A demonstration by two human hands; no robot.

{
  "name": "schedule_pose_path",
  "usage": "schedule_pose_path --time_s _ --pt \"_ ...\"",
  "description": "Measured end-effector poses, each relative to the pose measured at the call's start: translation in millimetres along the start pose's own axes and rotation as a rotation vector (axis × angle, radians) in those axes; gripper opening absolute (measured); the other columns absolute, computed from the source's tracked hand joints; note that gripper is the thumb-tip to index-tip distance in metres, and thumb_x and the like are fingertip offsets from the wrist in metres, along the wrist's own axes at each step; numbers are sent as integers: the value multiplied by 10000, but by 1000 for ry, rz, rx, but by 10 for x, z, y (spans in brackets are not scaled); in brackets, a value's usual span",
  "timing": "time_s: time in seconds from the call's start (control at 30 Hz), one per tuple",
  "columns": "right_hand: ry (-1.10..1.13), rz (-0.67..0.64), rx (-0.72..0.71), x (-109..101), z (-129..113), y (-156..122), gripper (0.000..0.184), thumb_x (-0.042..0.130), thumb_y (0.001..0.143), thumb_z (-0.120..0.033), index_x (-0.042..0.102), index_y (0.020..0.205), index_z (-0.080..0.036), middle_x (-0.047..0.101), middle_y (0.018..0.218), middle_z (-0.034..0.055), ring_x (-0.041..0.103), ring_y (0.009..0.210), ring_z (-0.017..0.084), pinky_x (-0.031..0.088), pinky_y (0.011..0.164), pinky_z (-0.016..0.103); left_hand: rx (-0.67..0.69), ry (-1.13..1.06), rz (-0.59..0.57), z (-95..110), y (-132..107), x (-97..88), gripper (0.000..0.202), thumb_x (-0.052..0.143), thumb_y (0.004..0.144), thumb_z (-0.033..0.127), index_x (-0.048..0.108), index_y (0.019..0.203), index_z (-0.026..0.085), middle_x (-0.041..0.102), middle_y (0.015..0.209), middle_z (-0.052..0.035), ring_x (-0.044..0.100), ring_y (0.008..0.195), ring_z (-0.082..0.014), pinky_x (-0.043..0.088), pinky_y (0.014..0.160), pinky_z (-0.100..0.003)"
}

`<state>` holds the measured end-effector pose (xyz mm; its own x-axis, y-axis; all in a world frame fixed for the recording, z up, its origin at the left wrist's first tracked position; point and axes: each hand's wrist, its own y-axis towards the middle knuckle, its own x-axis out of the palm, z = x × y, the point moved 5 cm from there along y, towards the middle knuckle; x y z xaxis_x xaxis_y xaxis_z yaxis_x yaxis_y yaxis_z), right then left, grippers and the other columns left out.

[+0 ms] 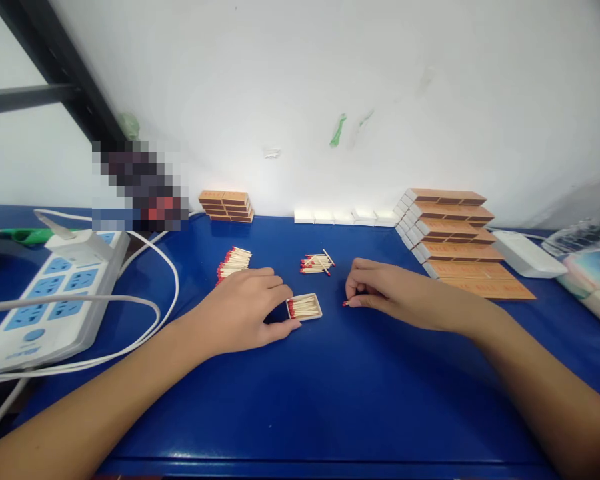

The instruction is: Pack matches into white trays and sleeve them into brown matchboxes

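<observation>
A small white matchbox tray (320, 313) lies on the blue tabletop, partly filled with red-tipped matches (305, 307). My left hand (245, 310) holds the tray at its left end, thumb at the near corner and index finger at the far one. To the right of the tray, my right hand (380, 290) is closed in a pinch, with red match heads (346, 303) showing at the fingertips; their sticks are mostly hidden. Beyond the tray is a small loose pile of matches (316, 263). A larger match pile (235, 260) lies behind my left hand, which partly covers it.
Stacked matchboxes (450, 250) rise in steps at the right, with a smaller stack (226, 207) at the back left. White trays (335, 217) line the wall. A power strip (55, 300) and looping white cables (175, 287) occupy the left; a white device (527, 253) sits far right.
</observation>
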<state>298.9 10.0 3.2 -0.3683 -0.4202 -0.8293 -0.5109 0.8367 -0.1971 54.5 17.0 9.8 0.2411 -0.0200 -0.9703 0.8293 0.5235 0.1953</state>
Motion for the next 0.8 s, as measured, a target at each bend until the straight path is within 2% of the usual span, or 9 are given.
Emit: schedule_pose_path --time_s 0.1,0.23,0.3,0.43,0.5,0.6,0.73,0.8 --pt "11 73 -27 36 -135 25 265 499 1077 -443 646 981 -244 614 1065 49 601 838 188 477 766 350 10 6 16 5 -4 0 272 698 962 433 733 961 164 637 769 -11 594 758 -187 434 685 -320" --pt "51 249 -93 167 -419 93 203 519 1084 -379 633 991 -240 605 1032 41 597 835 173 480 744 325 38 18 60 13 -7 6 280 691 966 436 722 930 161 623 756 -10 587 753 -188 426 682 -323" --pt "47 279 -119 279 -552 137 141 528 1079 -298 628 1009 -228 616 1060 48 608 831 167 488 740 321 50 16 81 17 -6 10 284 682 972 434 705 894 163 621 760 -11 585 753 -187 423 682 -324" --pt "23 305 -187 374 -661 171 94 566 1061 -268 639 1035 -216 633 1073 53 628 850 170 501 746 321 59 3 89 24 -4 12 279 681 973 418 685 859 163 623 763 -9 580 748 -182 421 681 -321" --pt "4 326 -200 325 -606 165 120 558 1064 -270 662 1028 -222 627 1055 49 614 819 160 489 723 313 46 4 76 20 -5 10 283 693 964 427 693 869 160 618 754 -7 581 748 -183 423 681 -321" --pt "-31 439 -163 173 -413 162 153 555 1060 -287 690 1017 -230 608 976 37 583 766 152 470 694 309 27 7 49 11 -8 3 273 706 955 426 713 899 159 615 750 -7 588 757 -187 430 688 -323" --pt "-125 658 17 15 -78 211 151 632 1005 -351 705 1006 -220 598 893 27 559 721 165 446 669 331 30 15 46 21 -7 -8 277 699 960 435 723 933 161 628 763 -10 591 762 -188 436 696 -324" --pt "-130 703 97 4 49 255 186 697 949 -400 700 952 -214 597 852 23 550 699 170 432 646 336 32 16 41 27 -3 -5 280 693 963 440 722 930 164 631 764 -11 590 761 -187 436 691 -322"
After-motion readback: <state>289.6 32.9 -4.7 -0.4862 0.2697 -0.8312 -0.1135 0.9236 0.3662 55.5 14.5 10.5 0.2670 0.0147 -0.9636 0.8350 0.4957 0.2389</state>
